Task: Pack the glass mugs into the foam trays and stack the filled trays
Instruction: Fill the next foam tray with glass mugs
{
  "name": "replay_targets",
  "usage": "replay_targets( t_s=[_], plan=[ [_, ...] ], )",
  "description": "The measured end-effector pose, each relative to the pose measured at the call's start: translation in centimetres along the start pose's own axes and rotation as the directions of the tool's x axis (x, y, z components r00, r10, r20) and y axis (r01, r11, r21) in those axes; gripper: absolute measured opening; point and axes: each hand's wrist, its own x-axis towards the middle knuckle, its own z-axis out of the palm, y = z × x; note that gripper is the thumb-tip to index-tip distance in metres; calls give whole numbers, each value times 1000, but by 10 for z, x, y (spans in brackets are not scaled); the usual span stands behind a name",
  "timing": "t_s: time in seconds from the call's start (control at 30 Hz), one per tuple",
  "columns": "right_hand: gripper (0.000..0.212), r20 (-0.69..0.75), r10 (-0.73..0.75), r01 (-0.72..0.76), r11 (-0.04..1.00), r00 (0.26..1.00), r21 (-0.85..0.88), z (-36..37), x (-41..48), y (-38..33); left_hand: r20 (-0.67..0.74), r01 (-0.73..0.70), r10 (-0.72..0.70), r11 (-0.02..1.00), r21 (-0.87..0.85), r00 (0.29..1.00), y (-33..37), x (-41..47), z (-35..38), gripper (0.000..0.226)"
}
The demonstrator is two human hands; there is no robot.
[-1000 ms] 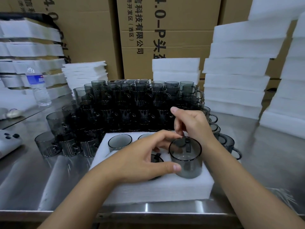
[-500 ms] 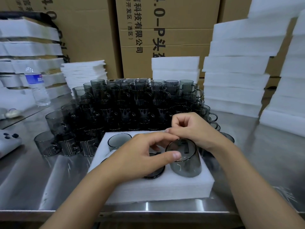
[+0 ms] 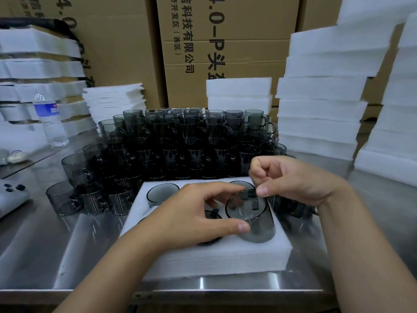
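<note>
**Desk:** What step is this?

**Photographer:** Packing, by my reading, not stacking. A person sets a smoked glass mug into the front-right pocket of a foam tray on a steel table. The tray looks only part filled.

**Desk:** And the hands?

**Photographer:** The left hand has its grip clamped round the mug's wall, thumb on the near side and fingers reaching to the far rim. The right hand pinches that far rim between thumb and forefinger, its other fingers curled in.

**Desk:** Which way does the mug point?

**Photographer:** The base is down in the pocket and the mouth faces up, tipped toward the camera. The long axis runs base to rim and leans off upright, with the rim a little left of the base. A dark strip seen through the glass on the far side may be the handle; I cannot be sure.

**Desk:** What does the next move need?

**Photographer:** Probably righting the mug and pressing it gently down until it sits as deep as the seated mug in the back-left pocket. After that, another would come from the loose mugs crowded just behind the tray.

**Desk:** Background?

**Photographer:** Foam stacks stand at right, with cardboard boxes behind.
</note>
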Motion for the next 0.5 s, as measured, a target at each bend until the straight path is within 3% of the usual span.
replay_targets(
  t_s=[0.3,0.5],
  plan=[
    [30,93,42,-43,999,995,-1,-4,-9,-3,-67,-68,67,998,-8,995,4,0,-1,44],
    [27,3,133,-133,991,991,31,-3,-7,-3,-48,-74,73,997,-7,996,3,0,-1,40]
  ],
)
